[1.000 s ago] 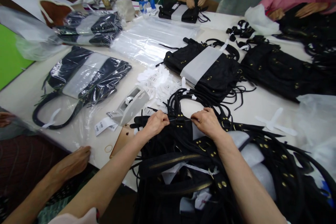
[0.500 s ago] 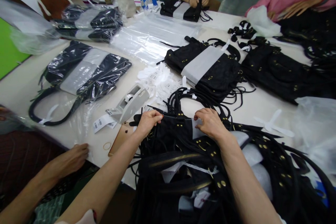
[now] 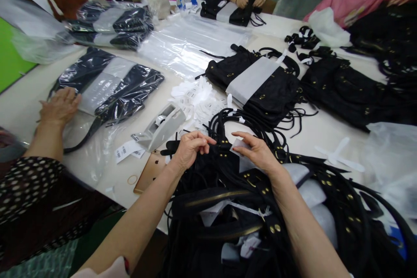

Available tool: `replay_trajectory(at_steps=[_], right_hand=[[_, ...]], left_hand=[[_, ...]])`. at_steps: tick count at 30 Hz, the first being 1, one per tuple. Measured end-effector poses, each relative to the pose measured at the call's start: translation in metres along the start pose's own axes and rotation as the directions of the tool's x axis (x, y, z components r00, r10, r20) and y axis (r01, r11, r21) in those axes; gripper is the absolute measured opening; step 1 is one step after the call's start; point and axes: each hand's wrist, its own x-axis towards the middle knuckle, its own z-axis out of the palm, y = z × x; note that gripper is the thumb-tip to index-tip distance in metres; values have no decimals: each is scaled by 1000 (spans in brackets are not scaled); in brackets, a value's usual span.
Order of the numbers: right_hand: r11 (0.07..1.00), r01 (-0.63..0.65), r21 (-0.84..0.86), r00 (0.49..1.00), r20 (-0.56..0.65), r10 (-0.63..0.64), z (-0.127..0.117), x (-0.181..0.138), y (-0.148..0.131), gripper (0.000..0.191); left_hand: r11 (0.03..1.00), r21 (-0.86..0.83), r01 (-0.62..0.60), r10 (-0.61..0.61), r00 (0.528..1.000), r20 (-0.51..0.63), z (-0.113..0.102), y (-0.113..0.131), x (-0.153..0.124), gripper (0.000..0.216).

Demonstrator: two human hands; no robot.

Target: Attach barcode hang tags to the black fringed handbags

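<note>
Just above a black bag (image 3: 211, 167) with gold studs and long tassels, my left hand (image 3: 194, 147) is closed, thumb against curled fingers and index stretched toward the handle base. Whatever those fingers hold, if anything, is too small to make out. My right hand (image 3: 256, 151) pinches a translucent white paper strip (image 3: 239, 144) between thumb and fingers, over the same bag. Black looped handles (image 3: 224, 117) rise behind both hands. Nearer to me lies another black bag with an open brass zipper (image 3: 218, 198) and white paper inside.
Left of my hands are a grey tape dispenser (image 3: 159, 126), a gold phone (image 3: 149, 173) and white labels (image 3: 124, 151). A co-worker's hand (image 3: 61, 106) presses on a plastic-wrapped bag (image 3: 127, 89). Beyond lies a paper-banded black bag (image 3: 273, 91). Two other people stand across the table.
My right hand has turned and lifted slightly, raising the paper strip's edge. My left index finger has stretched out. The co-worker's hand has moved up onto the wrapped bag.
</note>
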Motion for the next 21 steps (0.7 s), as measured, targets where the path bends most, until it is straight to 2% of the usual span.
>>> replay_trajectory(at_steps=[2,7,11,18,21], right_hand=[[1000,8,27,1000,-11,-8,0,1,1,38],[998,-8,60,1000,20,7,0,2,3,18],[995,-23,92,999,32,21,2,3,3,17],[995,-4,103,1000,31,1,8,5,4,12],[996,46,77,999,18,-48,8,5,4,9]], left_hand=[[999,50,5,-5,1000,2,11,-3,2,11],[967,229,109,-124,991,51,31,-19,6,19],[951,260,168,-193,979,72,38,-27,7,17],[951,272,145,-163,986,45,41,-30,8,8],[956,250,154,-171,984,48,41,-32,9,9]])
